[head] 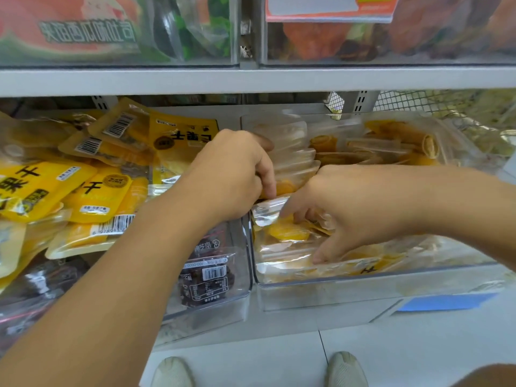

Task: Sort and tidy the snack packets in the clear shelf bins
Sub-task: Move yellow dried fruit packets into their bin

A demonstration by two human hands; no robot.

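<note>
Two hands (left hand, right hand), gripping crinkly clear packets

— What are the bins made of?
— Clear, glossy plastic; the right bin shines along its rim. Its packets are transparent, crinkled film with bright glare.
— And on the left?
— Yellow packets of smooth printed plastic, with paper-like white barcode labels. The shelf edge looks like matt grey painted metal.
</note>
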